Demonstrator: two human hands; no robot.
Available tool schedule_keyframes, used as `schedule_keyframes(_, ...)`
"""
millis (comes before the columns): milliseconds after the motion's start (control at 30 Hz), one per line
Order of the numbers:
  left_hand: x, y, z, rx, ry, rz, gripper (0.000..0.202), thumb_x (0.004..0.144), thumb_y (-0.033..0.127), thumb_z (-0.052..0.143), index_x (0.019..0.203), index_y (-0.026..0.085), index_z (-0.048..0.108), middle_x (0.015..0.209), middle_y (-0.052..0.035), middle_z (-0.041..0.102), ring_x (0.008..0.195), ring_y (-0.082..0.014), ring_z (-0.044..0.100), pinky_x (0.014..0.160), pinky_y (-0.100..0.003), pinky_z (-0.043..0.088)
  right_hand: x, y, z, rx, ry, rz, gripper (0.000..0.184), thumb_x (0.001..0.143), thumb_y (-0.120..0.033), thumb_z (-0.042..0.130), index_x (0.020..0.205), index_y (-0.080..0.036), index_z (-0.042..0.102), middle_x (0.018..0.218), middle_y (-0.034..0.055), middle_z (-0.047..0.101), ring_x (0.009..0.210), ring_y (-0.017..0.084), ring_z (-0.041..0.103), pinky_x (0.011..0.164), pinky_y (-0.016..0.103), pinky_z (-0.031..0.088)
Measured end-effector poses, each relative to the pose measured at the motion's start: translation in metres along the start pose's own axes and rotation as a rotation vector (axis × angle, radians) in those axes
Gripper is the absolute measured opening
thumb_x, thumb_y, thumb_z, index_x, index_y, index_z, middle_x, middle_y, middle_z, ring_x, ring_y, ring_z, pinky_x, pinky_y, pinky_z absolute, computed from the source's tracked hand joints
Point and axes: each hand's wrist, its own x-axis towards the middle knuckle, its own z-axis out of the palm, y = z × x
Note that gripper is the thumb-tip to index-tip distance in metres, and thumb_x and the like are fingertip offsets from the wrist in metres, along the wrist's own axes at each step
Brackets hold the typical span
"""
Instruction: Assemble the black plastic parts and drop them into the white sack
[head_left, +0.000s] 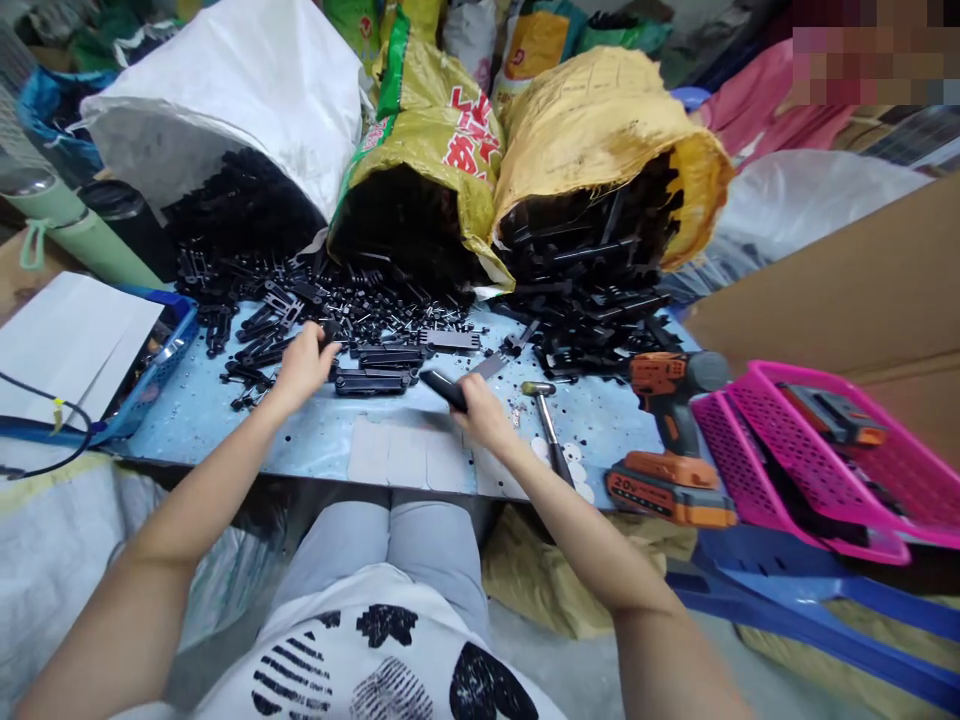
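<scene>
My left hand (304, 365) reaches over the blue table (315, 430) and closes its fingers on a small black plastic part (330, 332) at the edge of a scattered pile. My right hand (484, 415) grips the dark handle of a tool (444, 388) whose flat metal blade (489, 366) points toward the pile. A long black assembled piece (375, 381) lies on the table between the two hands.
Three open sacks, white (240, 110), green-yellow (427, 130) and yellow (607, 130), spill black parts at the back. A hammer (547, 425) and an orange cordless drill (667, 430) lie at right beside a pink basket (810, 460). A blue tray (161, 365) sits left.
</scene>
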Motion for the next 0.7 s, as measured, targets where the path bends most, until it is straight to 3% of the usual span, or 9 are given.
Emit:
schedule_keyframes(100,-0.052,0.02,0.006,-0.208,-0.13,0.033,0.019,0.09,0.035,0.047,0.09,0.017,0.05,0.078,-0.0015,0.057,0.07,-0.015,0.055,0.067,-0.027,0.043,-0.029,-0.025,0.012,-0.303,-0.149,-0.248,0.048,0.089,-0.038,0.051,0.132,-0.019,0.045,0.131,0.0169,0.046,0.113,0.028,0.046,0.093,0.045,0.038)
schedule_keyframes(167,-0.081,0.032,0.014,-0.407,-0.194,0.005,0.019,0.092,0.034,0.042,0.09,0.017,0.05,0.074,0.0002,0.055,0.063,-0.0125,0.053,0.062,-0.025,0.042,-0.036,-0.039,0.021,-0.303,-0.189,-0.255,0.049,0.092,-0.042,0.044,0.137,-0.022,0.041,0.127,0.0152,0.05,0.113,0.027,0.047,0.095,0.045,0.037)
schedule_keyframes(233,-0.101,0.045,0.022,-0.59,-0.232,-0.036,0.022,0.092,0.035,0.042,0.101,0.017,0.05,0.076,0.0013,0.055,0.055,-0.0091,0.049,0.056,-0.023,0.04,-0.032,-0.052,0.029,-0.094,-0.148,-0.126,0.047,0.096,-0.043,0.034,0.138,-0.022,0.04,0.115,0.013,0.056,0.103,0.023,0.054,0.091,0.041,0.042)
schedule_keyframes(333,-0.115,0.061,0.029,-0.761,-0.24,-0.049,0.039,0.091,0.036,0.044,0.125,0.017,0.044,0.082,0.0008,0.055,0.048,-0.0059,0.047,0.05,-0.02,0.039,-0.019,-0.066,0.037,0.473,-0.106,0.096,0.053,0.097,-0.046,0.019,0.144,-0.023,0.029,0.094,0.0072,0.06,0.075,0.016,0.059,0.068,0.031,0.05)
schedule_keyframes(400,-0.118,0.068,0.027,-0.741,-0.17,-0.009,0.041,0.092,0.036,0.044,0.128,0.017,0.048,0.085,-0.0014,0.056,0.053,-0.0071,0.05,0.054,-0.021,0.042,-0.014,-0.071,0.038,0.759,-0.133,0.14,0.057,0.096,-0.05,0.021,0.146,-0.024,0.023,0.084,0.0033,0.058,0.061,0.013,0.055,0.056,0.027,0.049)
schedule_keyframes(467,-0.119,0.073,0.023,-0.657,-0.077,0.066,0.038,0.092,0.034,0.046,0.124,0.017,0.055,0.089,-0.0042,0.058,0.065,-0.0104,0.055,0.064,-0.024,0.046,-0.012,-0.073,0.034,0.864,-0.159,0.106,0.06,0.094,-0.053,0.029,0.146,-0.024,0.026,0.083,0.0017,0.057,0.056,0.01,0.051,0.053,0.025,0.048)
schedule_keyframes(567,-0.122,0.075,0.017,-0.526,-0.014,0.167,0.035,0.093,0.033,0.045,0.121,0.019,0.06,0.091,-0.0062,0.06,0.08,-0.0142,0.058,0.075,-0.027,0.047,-0.015,-0.07,0.021,0.779,-0.181,0.007,0.058,0.092,-0.051,0.039,0.143,-0.024,0.034,0.087,0.0018,0.059,0.059,0.009,0.049,0.061,0.026,0.05)
schedule_keyframes(700,-0.129,0.085,0.019,-0.425,0.1,0.167,0.035,0.095,0.034,0.041,0.122,0.021,0.06,0.089,-0.0062,0.06,0.082,-0.0141,0.058,0.074,-0.025,0.048,-0.02,-0.071,0.012,0.615,-0.111,-0.048,0.055,0.092,-0.048,0.04,0.142,-0.024,0.037,0.094,0.0046,0.061,0.067,0.012,0.054,0.068,0.029,0.051)
